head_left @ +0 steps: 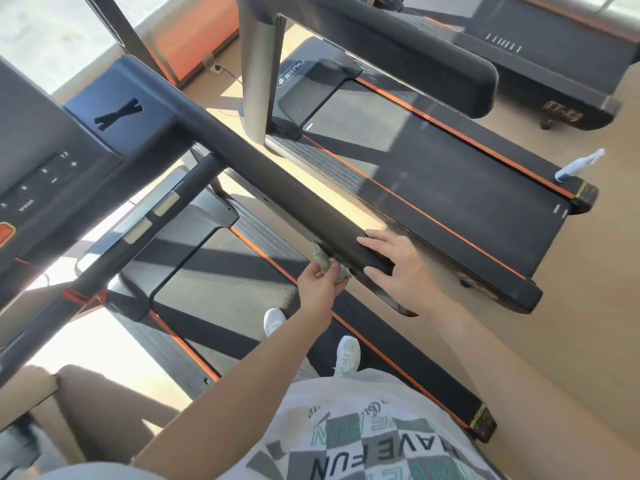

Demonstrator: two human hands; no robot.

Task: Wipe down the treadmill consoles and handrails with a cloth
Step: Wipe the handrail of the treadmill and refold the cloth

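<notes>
A long black padded handrail (277,178) runs from the console (52,174) at the left down to the middle of the view. My left hand (317,287) holds a small crumpled grey-green cloth (325,259) against the underside of the rail near its end. My right hand (398,268) rests on top of the rail's end with fingers spread over it, thumb below. The console shows buttons and an orange-red key. A second black bar (138,237) with silver grip plates crosses below the console.
I stand on the treadmill belt (225,299), white shoes visible. A second treadmill (433,188) lies to the right, with a pale blue spray bottle (578,166) on its rear corner. A third machine (540,64) sits at the top right. Wooden floor lies between them.
</notes>
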